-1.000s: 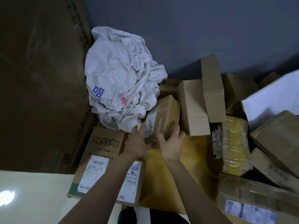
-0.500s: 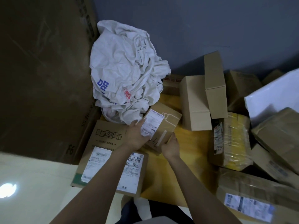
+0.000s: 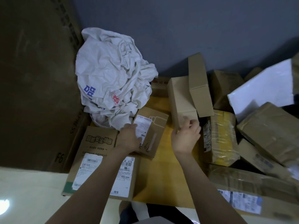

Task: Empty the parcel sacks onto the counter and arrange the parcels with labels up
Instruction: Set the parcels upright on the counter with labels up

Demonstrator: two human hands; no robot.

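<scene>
One parcel lies label up, and a hand is at the next one.

The left hand [image 3: 129, 138] rests flat, with relaxed fingers, on the small box [image 3: 155, 126]. This box lies on the yellow counter [image 3: 155, 175] with its white label facing up, just beside the emptied sack [image 3: 113, 88] at the far left. The right hand [image 3: 186, 138] is at the near corner of the plain box [image 3: 179, 101], with fingers bent against it; whether it already grips, I cannot tell. This box shows no label, so I think it must be turned. Better to take it by two opposite sides, draw it out carefully from under the long box [image 3: 200, 88] lying partly over it, roll it until the label shows, and set it on bare counter without covering other labels.
</scene>
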